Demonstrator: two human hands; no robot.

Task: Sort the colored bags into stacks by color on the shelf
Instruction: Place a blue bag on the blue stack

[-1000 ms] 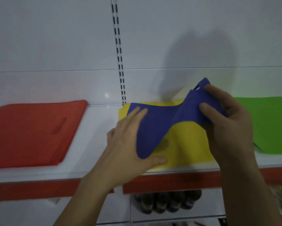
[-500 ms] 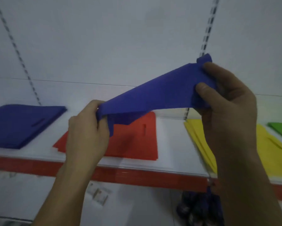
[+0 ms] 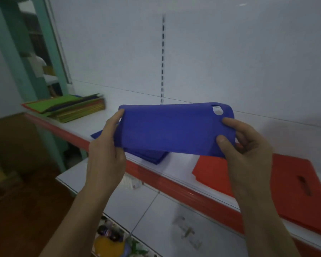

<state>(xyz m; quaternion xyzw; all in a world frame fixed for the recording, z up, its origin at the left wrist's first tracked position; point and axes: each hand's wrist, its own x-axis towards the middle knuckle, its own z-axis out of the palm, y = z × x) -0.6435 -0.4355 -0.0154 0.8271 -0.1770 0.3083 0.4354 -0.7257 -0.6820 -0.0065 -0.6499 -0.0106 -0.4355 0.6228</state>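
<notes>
the left hand [image 3: 106, 154] grips the left short edge of a blue bag [image 3: 167, 128], thumb on the near side and the fingers going behind it, and the right hand [image 3: 246, 145] pinches the right edge just under the cut-out handle hole, with thumb and forefinger on the front face. between the two hands the blue bag is stretched almost flat and held in the air, a little tilted toward the camera, above the front part of the shelf [image 3: 174, 169]. directly under it lies the blue stack [image 3: 148, 154], partly hidden by the held bag, so this is most probably the place where it must go. to do this step well, i think the person should lower both hands together and keep the bag tight, so it does not fold; then match its corners with the stack below and turn the handle hole to the same side as the other bags, though from here i cannot tell which side that is. the stack lies near the red front edge of the shelf, so a careless drop could push it over. to the right is the red stack [image 3: 293, 184], apart from the blue one, and far on the left end waits the mixed pile [image 3: 70, 108] of unsorted bags.
</notes>
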